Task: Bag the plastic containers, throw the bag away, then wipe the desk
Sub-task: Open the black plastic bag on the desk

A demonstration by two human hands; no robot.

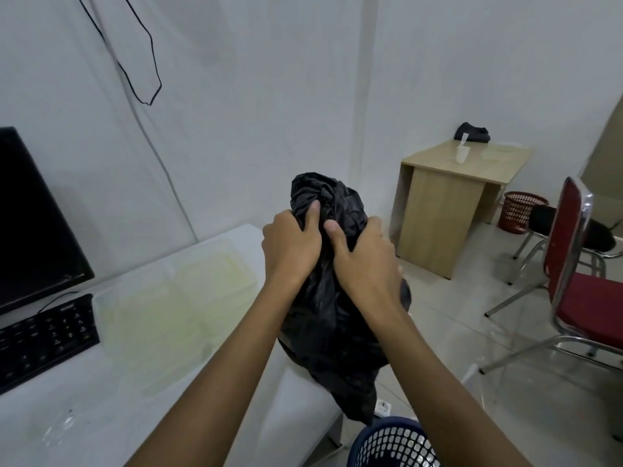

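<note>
— Both hands were on the bag, then?

— Yes. My left hand [291, 246] gripped the crumpled black bag [332, 298] near its top, thumb pressed into the folds, and my right hand [362, 256] clutched the plastic just beside it, thumbs nearly touching. Neither hand was spread; each had a fistful of bag.

— And how did the bag hang?

— Long axis roughly upright, bunched top above my knuckles, the rest drooping past the right-hand edge of the white desk [84, 416]. Its bottom tip hung just above the blue basket [394, 444] at my feet.

— Where were the containers?

— To my left, on the desk: a clear plastic container [161, 308] beside the keyboard [43, 338], with the monitor [33, 224] behind. So the left hand was nearer. I judged the bag's mouth had to be opened toward that side before anything went in. Whether the bag already held something, I couldn't tell.

— Anything further out?

— A wooden table [448, 193] across the room, a red basket [519, 210] by it, and a red chair [573, 264] on my right.
</note>
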